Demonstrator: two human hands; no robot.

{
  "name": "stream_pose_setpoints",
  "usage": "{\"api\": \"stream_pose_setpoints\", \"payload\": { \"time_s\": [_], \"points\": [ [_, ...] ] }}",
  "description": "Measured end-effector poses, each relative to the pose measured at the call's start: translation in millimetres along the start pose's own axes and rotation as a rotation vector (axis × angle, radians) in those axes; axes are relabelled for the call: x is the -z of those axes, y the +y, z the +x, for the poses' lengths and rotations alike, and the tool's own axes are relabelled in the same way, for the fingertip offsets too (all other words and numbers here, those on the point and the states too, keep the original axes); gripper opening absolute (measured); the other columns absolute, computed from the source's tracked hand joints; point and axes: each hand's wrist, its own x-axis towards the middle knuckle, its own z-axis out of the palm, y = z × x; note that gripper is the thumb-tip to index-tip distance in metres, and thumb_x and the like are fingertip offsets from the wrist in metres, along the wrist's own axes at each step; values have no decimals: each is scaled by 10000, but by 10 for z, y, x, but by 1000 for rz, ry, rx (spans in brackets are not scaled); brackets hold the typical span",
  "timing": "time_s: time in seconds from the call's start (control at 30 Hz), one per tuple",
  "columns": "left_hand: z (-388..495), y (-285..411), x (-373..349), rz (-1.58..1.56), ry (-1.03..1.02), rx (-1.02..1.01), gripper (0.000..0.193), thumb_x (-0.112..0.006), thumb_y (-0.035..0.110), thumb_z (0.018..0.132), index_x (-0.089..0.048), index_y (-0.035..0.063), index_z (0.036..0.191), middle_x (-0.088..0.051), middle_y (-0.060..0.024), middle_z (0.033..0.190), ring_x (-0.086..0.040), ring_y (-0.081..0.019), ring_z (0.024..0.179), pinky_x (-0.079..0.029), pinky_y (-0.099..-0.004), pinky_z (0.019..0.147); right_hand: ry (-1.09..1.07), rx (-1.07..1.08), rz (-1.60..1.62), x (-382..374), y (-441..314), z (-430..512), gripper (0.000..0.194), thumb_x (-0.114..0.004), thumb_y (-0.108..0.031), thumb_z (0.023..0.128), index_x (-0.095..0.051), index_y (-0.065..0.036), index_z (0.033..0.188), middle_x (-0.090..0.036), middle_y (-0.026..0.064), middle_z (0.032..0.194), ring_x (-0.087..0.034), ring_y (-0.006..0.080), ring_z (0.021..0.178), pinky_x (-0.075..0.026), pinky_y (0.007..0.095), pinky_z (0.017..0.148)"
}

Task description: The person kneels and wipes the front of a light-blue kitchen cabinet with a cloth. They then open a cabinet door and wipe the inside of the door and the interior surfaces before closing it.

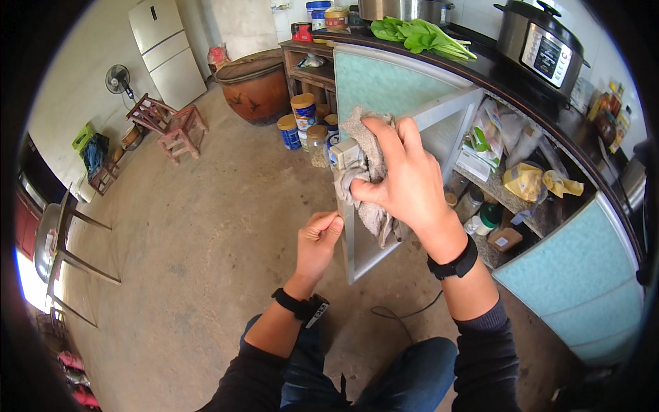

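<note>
A cabinet door point(351, 257) with an aluminium frame stands swung out from the counter, its edge toward me. My right hand point(412, 180) grips a crumpled grey-beige cloth point(378, 216), pressed over the door's top corner with thumb and fingers on either side. Lower down, my left hand point(320, 242) has its thumb and fingers pinched together at the door's outer edge. Part of the frame and panel is hidden behind the cloth and my right hand.
Shelves inside the cabinet hold jars, a yellow bag point(522, 181) and other packages. Leafy greens point(419, 36) and an electric pressure cooker point(540, 46) sit on the black countertop point(484, 67). Tins point(304, 110) and a large brown clay vat point(255, 90) stand beyond the door. A cable point(394, 314) lies below.
</note>
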Motion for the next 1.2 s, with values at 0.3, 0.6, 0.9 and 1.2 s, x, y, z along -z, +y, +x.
{"api": "stream_pose_setpoints", "payload": {
  "time_s": [0.3, 0.6, 0.9, 1.2],
  "points": [
    [69, 3, 43, 23, 18, 51, 248, -653, 168, 971, -703, -17, 1128, -602, -8, 925, -541, -94, 859, -432, -249, 802, 74, 51, 211, -27, 522, 156, 408, -696, -192, 724, -688, -149, 1130, -574, 125, 906, -640, 337, 795, -540, 418, 741],
    [34, 24, 2, -29, -9, 32, 231, -650, 140, 968, -703, -14, 1132, -598, 10, 935, -530, -86, 861, -425, -243, 804, -3, -112, 107, 288, 982, 300, 438, -707, -239, 762, -699, -174, 1195, -600, 132, 918, -641, 340, 853, -530, 403, 800],
    [50, -24, 16, -83, -9, 44, 204, -653, 113, 958, -711, -17, 1105, -611, 1, 992, -554, -88, 913, -433, -247, 822, -88, -5, 103, 77, 132, 226, 415, -701, -251, 708, -724, -148, 1109, -573, 130, 852, -635, 320, 800, -538, 394, 745],
    [72, 41, 41, 27, 27, 47, 203, -645, 120, 967, -710, -19, 1099, -576, 9, 938, -508, -84, 866, -410, -237, 798, -99, -45, 132, 303, 861, 515, 328, -687, -218, 768, -743, -133, 1080, -635, 124, 867, -650, 310, 833, -526, 375, 791]
  ]
}}
